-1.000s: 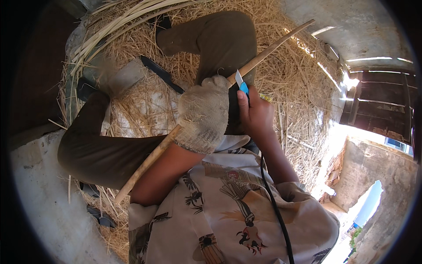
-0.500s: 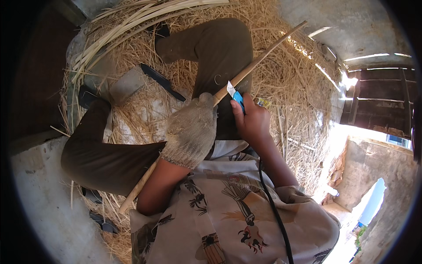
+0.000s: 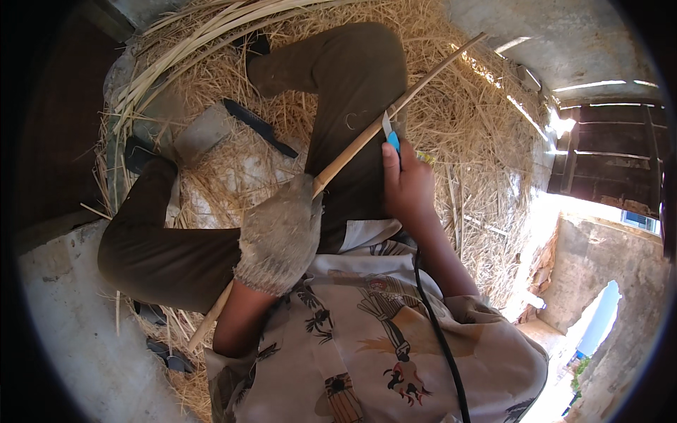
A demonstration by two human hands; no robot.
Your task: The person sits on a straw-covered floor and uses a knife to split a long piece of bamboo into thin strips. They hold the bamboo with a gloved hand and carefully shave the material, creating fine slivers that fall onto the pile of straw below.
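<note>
A long thin wooden stick (image 3: 356, 146) lies aslant across my lap, its far tip at the upper right and its near end by my left elbow. My left hand (image 3: 281, 236), in a worn grey-beige glove, is wrapped round the stick. My bare right hand (image 3: 409, 182) grips a blue utility knife (image 3: 393, 139). The knife's blade meets the stick over my raised thigh, well beyond the gloved hand. A curled shaving (image 3: 356, 118) rests on the trouser leg near the blade.
A dark-handled machete-like blade (image 3: 259, 128) lies left of my raised leg beside a greyish block (image 3: 202, 136). Straw and shavings (image 3: 465, 176) cover the floor. Long pale strips (image 3: 176, 56) lie at the upper left. A black cable (image 3: 438, 331) runs down my shirt.
My gloved left hand has slid down the stick toward me. The right hand and knife have moved outward along the stick, away from the glove.
</note>
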